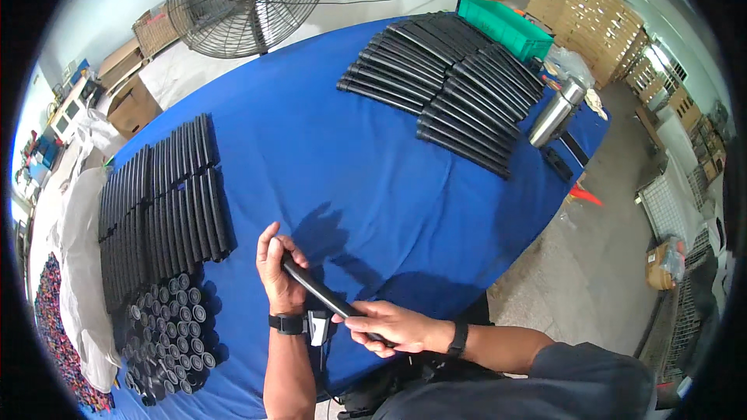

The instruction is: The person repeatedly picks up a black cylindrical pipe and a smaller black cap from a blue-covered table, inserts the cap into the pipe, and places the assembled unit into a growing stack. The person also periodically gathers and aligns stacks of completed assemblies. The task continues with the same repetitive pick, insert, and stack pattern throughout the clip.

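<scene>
A black tube point(325, 292) slants between my two hands over the front of the blue-covered table. My left hand point(282, 276) is closed about its upper left end, with the fingers curled beside the tip. My right hand point(393, 327) wraps round the lower right part and hides much of that end. Just right of my left wrist is a small white and grey device point(317, 328) with a cable running down from it. Both wrists wear black bands.
Black tubes point(167, 210) lie in rows at left, above several round black caps point(175, 334). More black tubes point(451, 85) fill the far right, near a green bin point(506, 27) and a steel flask point(558, 113). A large fan point(249, 0) stands beyond the table point(311, 140).
</scene>
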Tool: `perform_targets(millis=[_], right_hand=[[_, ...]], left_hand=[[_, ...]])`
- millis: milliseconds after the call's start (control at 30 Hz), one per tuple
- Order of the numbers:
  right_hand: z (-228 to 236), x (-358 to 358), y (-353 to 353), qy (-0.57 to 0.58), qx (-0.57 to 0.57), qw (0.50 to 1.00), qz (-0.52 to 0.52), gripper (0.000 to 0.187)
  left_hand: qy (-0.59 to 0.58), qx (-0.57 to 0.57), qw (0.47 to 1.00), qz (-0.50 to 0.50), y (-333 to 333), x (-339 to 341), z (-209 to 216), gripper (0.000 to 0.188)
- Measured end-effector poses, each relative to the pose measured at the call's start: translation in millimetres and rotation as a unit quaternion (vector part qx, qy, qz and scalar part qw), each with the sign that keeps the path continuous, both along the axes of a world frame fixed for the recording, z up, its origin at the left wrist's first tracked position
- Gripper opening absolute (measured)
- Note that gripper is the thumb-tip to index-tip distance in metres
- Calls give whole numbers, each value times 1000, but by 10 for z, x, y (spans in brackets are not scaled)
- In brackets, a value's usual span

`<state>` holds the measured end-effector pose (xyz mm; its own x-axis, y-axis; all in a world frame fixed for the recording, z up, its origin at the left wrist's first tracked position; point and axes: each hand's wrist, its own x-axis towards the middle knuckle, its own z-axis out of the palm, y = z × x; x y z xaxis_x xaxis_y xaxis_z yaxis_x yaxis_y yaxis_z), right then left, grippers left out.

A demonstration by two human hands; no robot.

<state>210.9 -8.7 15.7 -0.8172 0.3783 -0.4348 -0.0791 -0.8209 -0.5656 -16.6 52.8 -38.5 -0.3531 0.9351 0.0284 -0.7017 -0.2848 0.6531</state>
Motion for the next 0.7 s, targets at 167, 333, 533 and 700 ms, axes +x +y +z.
perform_targets(millis=[167,333,533,700], right_hand=[[-83,-110,8,-59,69,996,2,27],[-118,-110,-16,-77,91,993,0,27],[-119,-101,-5,-86,124,989,5,26],[-31,63,167,-140,219,965,38,30]], left_hand=[[44,-96,993,58,8,3,39,28],[64,-107,990,65,20,36,78,31],[74,-101,990,62,31,18,24,31],[100,-92,990,28,38,81,132,31]])
